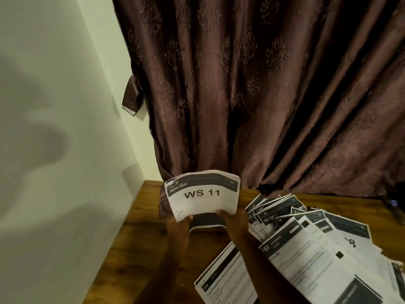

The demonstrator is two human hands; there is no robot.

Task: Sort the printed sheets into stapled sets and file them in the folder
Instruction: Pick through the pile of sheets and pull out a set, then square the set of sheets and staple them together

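White sheets printed with black header bars were held upright as a small bundle of sheets [202,194] above the wooden tabletop [140,235]. The front page was marked "KITCHEN" and "WS 11". The bundle was gripped along its lower edge: the left hand [178,227] was curled round the lower left corner, its fingers [190,217] pinching the paper, and the right hand [235,222] was curled round the lower right corner in the same way. The pages were bowed slightly between the two grips.

Just below the fingers, between the two hands, a dark-headed sheet [207,222] was seen lying on the tabletop, partly hidden by the bundle. To the right of the right hand, a loose, fanned heap of printed sheets [317,244] was spread over the tabletop, some pages overlapping others; the numbers "763" and "8" could be read on two of them. Beyond the fingers, a brown patterned curtain [252,95] was hung behind the tabletop, and a pale wall [54,106] stood left of the left hand.
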